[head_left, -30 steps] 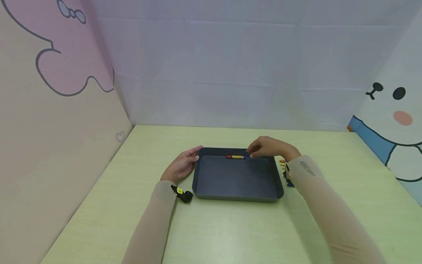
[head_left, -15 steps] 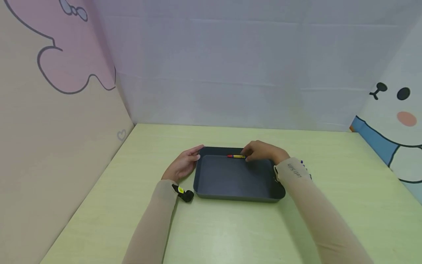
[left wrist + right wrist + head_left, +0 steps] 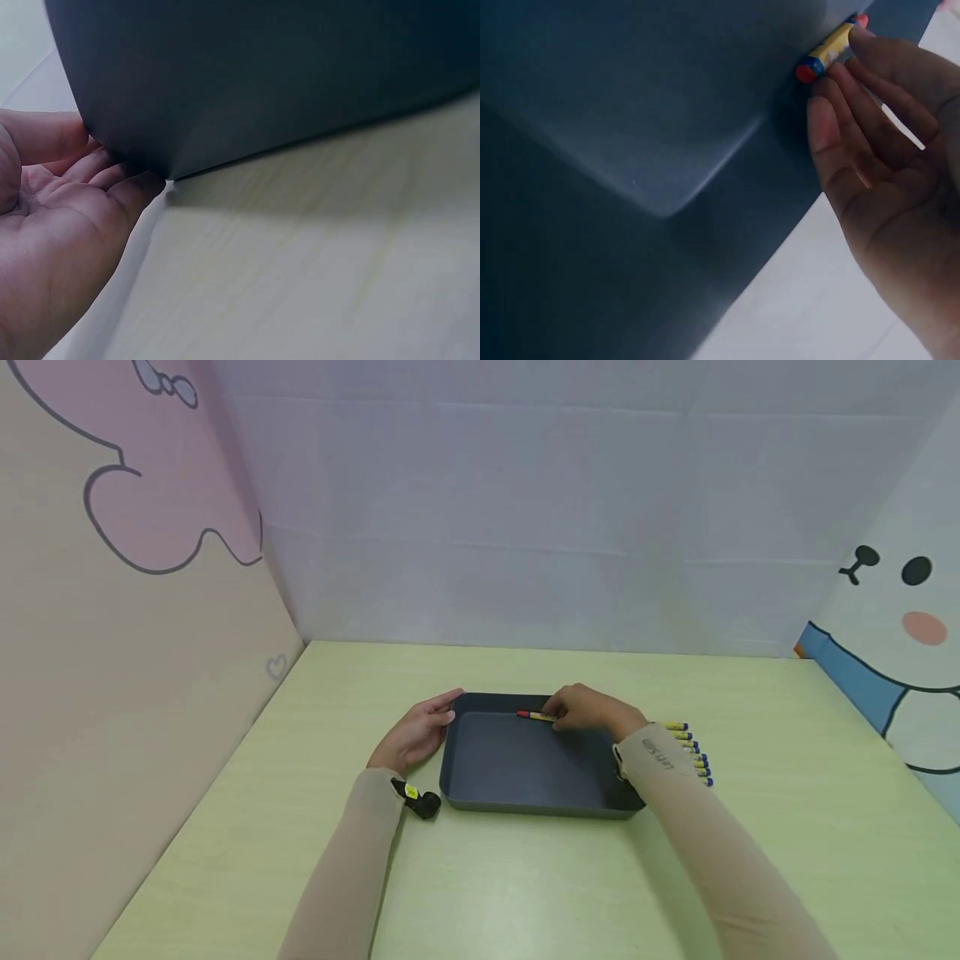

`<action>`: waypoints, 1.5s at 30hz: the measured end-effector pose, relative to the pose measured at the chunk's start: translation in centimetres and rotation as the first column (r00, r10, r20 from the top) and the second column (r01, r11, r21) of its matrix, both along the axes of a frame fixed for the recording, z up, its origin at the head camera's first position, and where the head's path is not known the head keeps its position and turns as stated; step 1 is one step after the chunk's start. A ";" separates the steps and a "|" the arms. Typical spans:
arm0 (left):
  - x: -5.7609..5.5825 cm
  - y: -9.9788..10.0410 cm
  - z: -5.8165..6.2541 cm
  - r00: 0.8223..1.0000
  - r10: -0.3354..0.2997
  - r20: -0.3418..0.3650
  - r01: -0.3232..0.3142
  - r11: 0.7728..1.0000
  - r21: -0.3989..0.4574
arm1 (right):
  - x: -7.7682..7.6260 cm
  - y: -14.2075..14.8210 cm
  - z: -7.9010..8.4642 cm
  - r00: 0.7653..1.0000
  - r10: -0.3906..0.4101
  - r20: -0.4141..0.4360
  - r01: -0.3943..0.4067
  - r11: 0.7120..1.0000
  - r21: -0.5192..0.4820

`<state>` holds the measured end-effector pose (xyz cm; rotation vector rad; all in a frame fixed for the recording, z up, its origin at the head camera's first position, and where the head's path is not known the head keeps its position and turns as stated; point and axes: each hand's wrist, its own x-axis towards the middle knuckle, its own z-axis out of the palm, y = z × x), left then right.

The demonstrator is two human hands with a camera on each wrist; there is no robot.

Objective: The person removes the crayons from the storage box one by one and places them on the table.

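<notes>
A dark grey rectangular tray [image 3: 517, 768] rests on the table. My left hand [image 3: 412, 737] grips its far left corner; in the left wrist view the thumb [image 3: 52, 137] lies against the tray's side, with the fingers tucked at its lower edge. Along the tray's far inner side lies a red crayon [image 3: 531, 715] in a yellow and blue wrapper. My right hand [image 3: 592, 708] reaches over the far rim and pinches this crayon near its right end. The right wrist view shows thumb and fingertips at the crayon [image 3: 829, 51], close to the tray's inside wall.
Several yellow-wrapped crayons [image 3: 678, 727] with blue ends lie in a row on the table to the tray's right, partly hidden by the right sleeve. A pale wall [image 3: 480, 527] stands behind the light wooden table [image 3: 480, 893], with printed panels on both sides.
My right hand has moved left and slightly down over the tray to the red crayon and now pinches it. The crayon has tilted slightly. My left hand stays at the tray's corner.
</notes>
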<state>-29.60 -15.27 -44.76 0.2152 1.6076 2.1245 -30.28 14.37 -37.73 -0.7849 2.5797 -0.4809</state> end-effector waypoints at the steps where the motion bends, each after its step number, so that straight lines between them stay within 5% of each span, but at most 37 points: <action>1: 0.0 0.0 0.0 1.000 -0.001 0.001 0.001 1.000 0.003 | 0.1 -0.1 -0.1 1.000 0.004 -0.012 -0.004 1.000 -0.003; 10: 0.0 -0.1 0.0 1.000 0.007 -0.006 -0.007 1.000 -0.008 | 0.6 -0.4 -1.1 0.993 -0.048 -0.112 0.044 0.999 -0.032; 20: -0.1 -0.1 0.1 1.000 0.004 -0.008 -0.004 1.000 0.000 | 1.0 -1.0 -1.0 0.987 -0.105 -0.122 0.103 0.994 -0.023; 45: -0.2 0.1 0.1 1.000 -0.006 0.001 0.006 1.000 0.025 | 0.8 -0.3 -0.5 0.998 0.012 -0.067 -0.017 0.998 -0.067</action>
